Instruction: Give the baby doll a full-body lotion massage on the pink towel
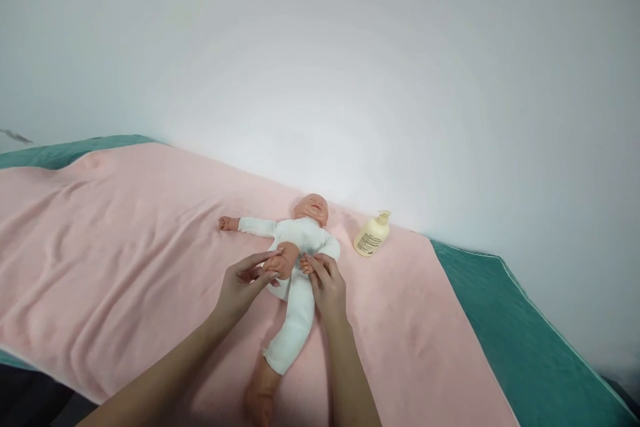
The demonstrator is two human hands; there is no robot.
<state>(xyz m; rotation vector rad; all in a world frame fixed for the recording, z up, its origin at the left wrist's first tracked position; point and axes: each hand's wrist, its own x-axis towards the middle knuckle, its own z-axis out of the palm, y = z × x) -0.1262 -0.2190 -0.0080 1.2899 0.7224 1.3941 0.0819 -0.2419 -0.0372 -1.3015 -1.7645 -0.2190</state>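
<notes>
A baby doll [300, 303] in white cloth lies on its back, its head towards the wall. One of its legs is bent up over its body, and my left hand [243, 283] is closed on the bare foot [281, 263]. Against the doll's belly, my right hand [327, 287] pinches the doll's small hand [305, 265] between thumb and fingers. The doll's other leg stretches towards me, ending in a bare foot [261, 393]. Its other arm [256, 226] reaches out to the left.
Under the doll spreads a pink blanket [165, 247], wrinkled on the left. A pale yellow pump bottle [372, 235] stands right of the doll's head. Green cloth [515, 320] shows past the blanket's right edge. Behind rises a white wall [400, 80].
</notes>
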